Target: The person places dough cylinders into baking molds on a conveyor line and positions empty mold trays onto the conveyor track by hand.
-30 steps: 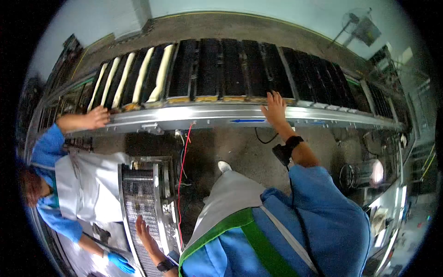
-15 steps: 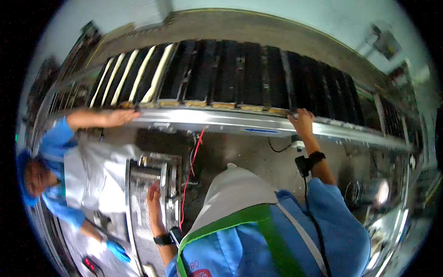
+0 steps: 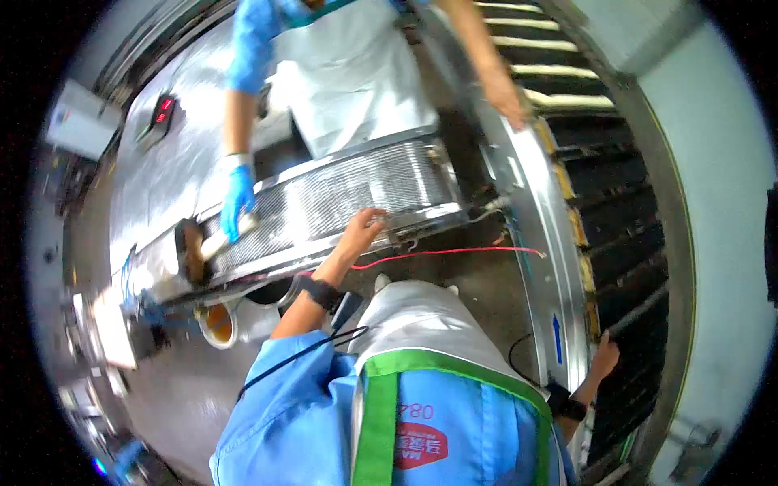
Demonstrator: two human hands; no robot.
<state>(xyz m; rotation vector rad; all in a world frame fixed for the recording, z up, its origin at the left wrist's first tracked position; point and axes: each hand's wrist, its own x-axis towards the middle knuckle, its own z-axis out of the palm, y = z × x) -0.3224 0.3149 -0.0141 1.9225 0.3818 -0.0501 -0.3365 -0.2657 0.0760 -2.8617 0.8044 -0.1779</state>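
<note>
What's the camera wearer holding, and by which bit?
The left hand holds nothing I can see; whether the right hand grips a tray can't be told.

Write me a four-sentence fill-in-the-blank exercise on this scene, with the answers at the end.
1. The camera wearer's ____ hand is the one nearer the mesh belt.
2. The co-worker's glove is coloured ____.
3. The thin cord running toward the metal rail is coloured ____.
4. Pale strips lie among panels coloured ____.

Missing words: left; blue; red; black.
</note>
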